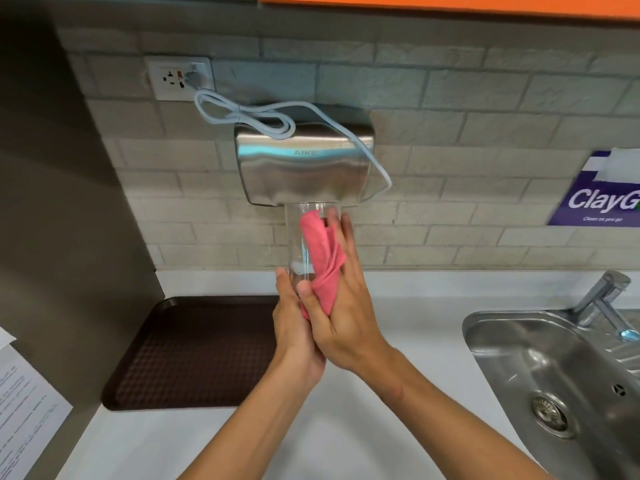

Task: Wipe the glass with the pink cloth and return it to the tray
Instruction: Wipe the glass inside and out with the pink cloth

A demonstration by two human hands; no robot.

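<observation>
A tall clear glass (298, 237) is held upright in the air above the white counter, in front of the hand dryer. My left hand (296, 337) grips its base from below. My right hand (341, 306) presses a pink cloth (320, 259) flat against the glass's right side, fingers stretched up along it. The cloth runs from near the rim down to the base. A dark brown tray (194, 351) lies on the counter to the left, below the glass, with nothing on it.
A steel hand dryer (304, 168) with a looped white cable hangs on the tiled wall just behind the glass. A steel sink (561, 375) and tap (604, 296) are at the right. A dark panel (69, 202) bounds the left side, with a paper sheet (24, 403) on it.
</observation>
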